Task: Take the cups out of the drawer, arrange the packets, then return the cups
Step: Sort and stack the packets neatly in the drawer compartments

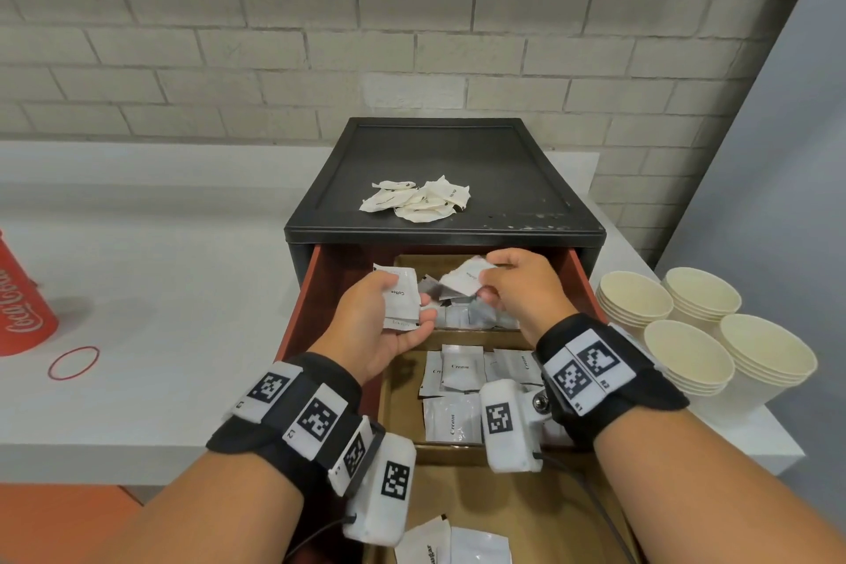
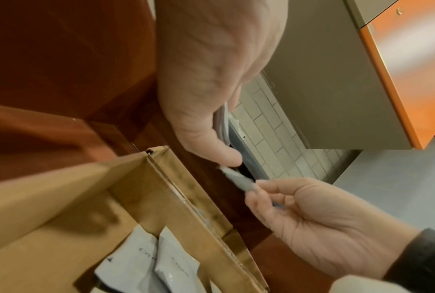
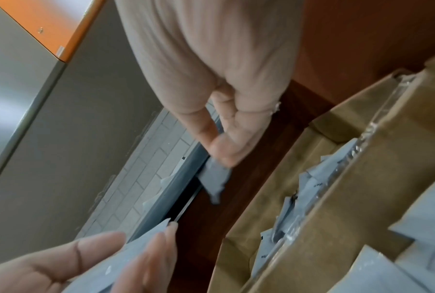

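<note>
Nearest the person, at the front end of the open drawer, a cardboard compartment holds a few white sachets, one of them marked as sugar. Behind it, the middle compartment carries the cream packets, lying flat and overlapping in rough rows.

Above the rear compartment both hands work close together. The left hand is curled around a small stack of coffee packets, thumb on top and fingers beneath, the printed face upward. The right hand pinches a single white packet between thumb and fingertips, holding it tilted just beside the left hand's stack. Under them, more packets lie jumbled in the rear compartment.

The drawer juts from a black cabinet that stands on the white counter against the brick wall. On the cabinet's top, near its middle, sits a loose heap of crumpled cream-coloured sachets.

The cups are out of the drawer: four stacks of pale paper cups stand at the counter's right edge, just beside the cabinet. Toward the counter's left edge lie a red rubber band and, behind it, a red Coca-Cola container.
</note>
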`<state>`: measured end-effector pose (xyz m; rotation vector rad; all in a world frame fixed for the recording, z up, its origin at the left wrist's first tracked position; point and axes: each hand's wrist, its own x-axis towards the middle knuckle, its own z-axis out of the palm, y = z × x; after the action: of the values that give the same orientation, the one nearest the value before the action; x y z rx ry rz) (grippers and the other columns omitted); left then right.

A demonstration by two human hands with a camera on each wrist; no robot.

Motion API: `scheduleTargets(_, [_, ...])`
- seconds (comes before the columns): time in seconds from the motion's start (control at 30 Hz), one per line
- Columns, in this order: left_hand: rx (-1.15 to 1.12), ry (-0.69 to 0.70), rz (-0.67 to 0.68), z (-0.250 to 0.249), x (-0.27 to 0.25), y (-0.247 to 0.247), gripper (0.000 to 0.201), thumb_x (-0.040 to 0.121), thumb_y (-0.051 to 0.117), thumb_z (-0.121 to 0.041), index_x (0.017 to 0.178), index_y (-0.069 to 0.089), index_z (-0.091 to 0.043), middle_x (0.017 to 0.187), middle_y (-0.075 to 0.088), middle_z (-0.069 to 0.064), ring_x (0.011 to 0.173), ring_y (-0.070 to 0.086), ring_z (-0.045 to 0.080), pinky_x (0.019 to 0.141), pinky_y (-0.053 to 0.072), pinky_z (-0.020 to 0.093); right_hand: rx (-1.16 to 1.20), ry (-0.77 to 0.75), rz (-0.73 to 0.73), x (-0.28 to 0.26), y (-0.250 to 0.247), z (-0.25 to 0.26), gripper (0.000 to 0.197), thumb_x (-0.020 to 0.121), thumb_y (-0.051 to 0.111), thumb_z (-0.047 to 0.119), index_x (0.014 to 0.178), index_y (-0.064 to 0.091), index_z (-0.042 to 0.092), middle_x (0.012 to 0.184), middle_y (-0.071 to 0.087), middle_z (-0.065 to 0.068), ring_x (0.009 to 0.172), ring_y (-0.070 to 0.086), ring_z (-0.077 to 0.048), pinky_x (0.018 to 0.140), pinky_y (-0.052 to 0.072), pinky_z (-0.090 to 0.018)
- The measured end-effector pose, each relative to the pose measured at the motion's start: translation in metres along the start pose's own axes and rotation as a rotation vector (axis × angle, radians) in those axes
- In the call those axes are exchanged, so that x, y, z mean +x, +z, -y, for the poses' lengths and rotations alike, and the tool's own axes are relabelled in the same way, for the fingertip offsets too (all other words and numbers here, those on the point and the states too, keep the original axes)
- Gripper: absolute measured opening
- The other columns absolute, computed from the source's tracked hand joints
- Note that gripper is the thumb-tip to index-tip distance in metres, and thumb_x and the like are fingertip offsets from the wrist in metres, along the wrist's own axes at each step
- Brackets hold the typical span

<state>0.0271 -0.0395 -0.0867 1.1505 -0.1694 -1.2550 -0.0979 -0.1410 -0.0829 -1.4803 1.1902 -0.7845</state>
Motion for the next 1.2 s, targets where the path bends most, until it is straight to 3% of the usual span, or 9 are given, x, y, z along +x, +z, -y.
scheduleTargets(0.1, [0.027,0.001,-0.003,0.001,0.000,0.001,0.028,0.097,0.046,-0.017,0.124,0.045,-0.010,0.106,0.062,0.021,0.083,0.063,0.029,0.061,0.053,0.037,-0.085,-0.022,0.014,0.002,0.000,-0.002,0.039,0.089,0.059,0.011,0.128,0.052,0.010,0.123,0.056,-0.010,0.103,0.059,-0.020,0.090,0.052,-0.033])
scheduleTargets(0.3, [0.270,0.022,0.062,0.005,-0.005,0.004,0.009,0.094,0.055,-0.020,0.103,0.058,-0.018,0.096,0.068,0.009,0.079,0.067,0.019,0.056,0.054,0.026,-0.152,-0.134,0.413,-0.017,0.008,0.004,0.040,0.087,0.063,0.013,0.125,0.053,0.021,0.099,0.064,-0.005,0.079,0.060,-0.009,0.061,0.049,-0.019])
scheduleTargets(0.43, [0.257,0.004,0.028,0.003,-0.005,0.005,0.017,0.096,0.051,-0.032,0.097,0.059,-0.017,0.086,0.068,0.011,0.067,0.064,0.017,0.051,0.052,0.022,-0.147,-0.142,0.280,-0.013,0.005,0.005,0.034,0.088,0.057,0.002,0.119,0.058,0.015,0.080,0.060,-0.002,0.063,0.053,-0.008,0.053,0.045,-0.016])
scheduleTargets(0.63, [0.153,0.007,-0.014,0.000,-0.003,0.002,0.014,0.099,0.041,-0.019,0.091,0.051,-0.012,0.089,0.066,0.019,0.073,0.064,0.022,0.057,0.052,0.028,0.085,0.089,-0.029,-0.001,-0.003,0.002,0.042,0.090,0.049,-0.002,0.130,0.049,0.012,0.082,0.057,-0.005,0.066,0.056,-0.012,0.060,0.053,-0.022])
scheduleTargets(0.83, [0.286,0.025,0.034,0.006,0.001,0.001,0.012,0.094,0.054,-0.014,0.106,0.054,-0.014,0.104,0.064,0.013,0.084,0.064,0.019,0.054,0.052,0.022,-0.080,-0.004,0.348,-0.014,0.009,0.003,0.033,0.089,0.060,0.014,0.122,0.056,0.016,0.095,0.061,-0.001,0.076,0.058,-0.009,0.060,0.050,-0.019])
scheduleTargets(0.97, [0.298,0.049,0.037,0.006,0.003,0.000,0.013,0.092,0.058,-0.014,0.104,0.061,-0.012,0.105,0.065,0.013,0.083,0.064,0.017,0.049,0.052,0.016,-0.106,-0.064,0.250,-0.012,0.012,0.001,0.030,0.087,0.051,-0.004,0.110,0.064,0.010,0.082,0.063,-0.006,0.060,0.055,-0.008,0.052,0.048,-0.013])
scheduleTargets(1.1, [0.330,0.087,-0.018,0.006,0.004,-0.001,0.007,0.092,0.058,-0.015,0.099,0.061,-0.015,0.101,0.062,0.009,0.073,0.060,0.013,0.060,0.053,0.020,0.015,0.066,0.015,-0.001,0.002,-0.003,0.023,0.087,0.050,-0.005,0.100,0.066,0.004,0.108,0.064,-0.022,0.089,0.065,-0.027,0.076,0.054,-0.030])
scheduleTargets(1.17, [0.351,0.102,-0.042,0.006,0.004,-0.002,0.012,0.091,0.058,-0.015,0.103,0.061,-0.016,0.100,0.060,0.008,0.073,0.059,0.013,0.059,0.052,0.021,0.033,0.107,-0.003,-0.002,-0.003,-0.001,0.031,0.089,0.052,0.000,0.118,0.056,-0.009,0.099,0.062,-0.026,0.090,0.063,-0.035,0.088,0.051,-0.035])
scheduleTargets(1.2, [0.365,0.107,-0.051,0.006,0.003,-0.002,0.012,0.091,0.058,-0.014,0.103,0.061,-0.017,0.102,0.060,0.008,0.073,0.059,0.013,0.058,0.052,0.020,0.029,0.108,0.009,-0.002,-0.005,0.000,0.034,0.088,0.053,0.002,0.120,0.054,-0.010,0.086,0.059,-0.021,0.081,0.059,-0.031,0.084,0.049,-0.031])
